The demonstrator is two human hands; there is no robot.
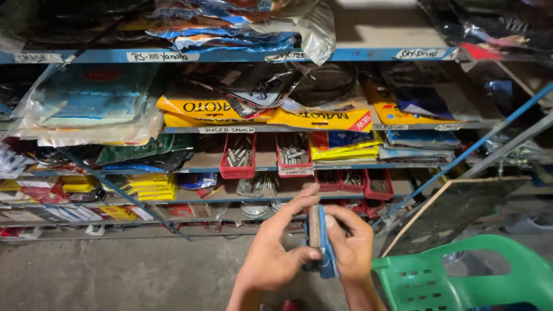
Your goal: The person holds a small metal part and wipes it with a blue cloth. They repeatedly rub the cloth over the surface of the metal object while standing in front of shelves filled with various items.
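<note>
yellow flat packets [322, 118] – middle shelf | white label strips [162, 56] – blue shelf edge

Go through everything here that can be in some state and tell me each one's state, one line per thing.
left hand: closed on the blue holder, fingers over its top
right hand: gripping the blue holder from the other side
blue holder: held upright between both hands, a grey ridged cylinder standing in it
red bins: on the shelf, open-topped, holding metal parts
green plastic chair: upright, seat unoccupied

Both hands, left hand [271, 253] and right hand [351, 245], bare, forearms unsleeved
</note>
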